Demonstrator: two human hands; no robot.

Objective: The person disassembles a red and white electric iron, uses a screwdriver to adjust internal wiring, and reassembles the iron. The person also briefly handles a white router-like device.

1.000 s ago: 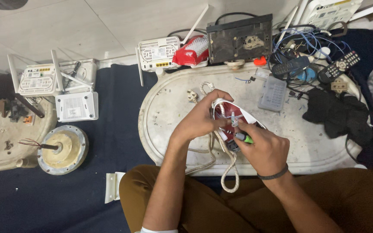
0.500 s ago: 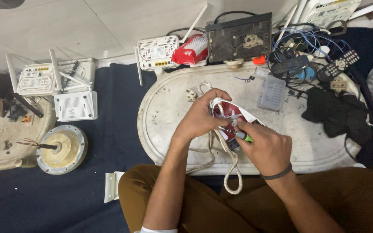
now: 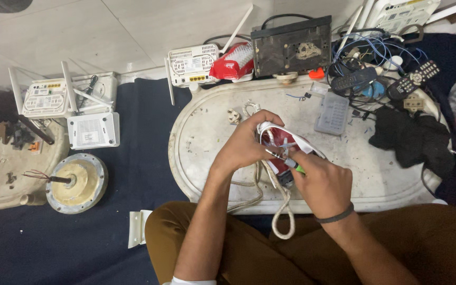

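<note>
Brown trousers cover my knees, a white cord (image 3: 283,214) looping over them. My right hand (image 3: 323,182) grips a green-handled screwdriver (image 3: 291,164), tip at the red-and-white iron (image 3: 286,148), which my left hand (image 3: 246,142) clasps above the oval worktop (image 3: 207,158). Farther off lie a black cloth (image 3: 412,140), remotes (image 3: 412,79) and white routers (image 3: 193,64).

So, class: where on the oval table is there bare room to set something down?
Bare patches: the table's left end, between plug and rim; the right part between grey box and black cloth. Crowded: the far right corner with remotes and wires.
</note>
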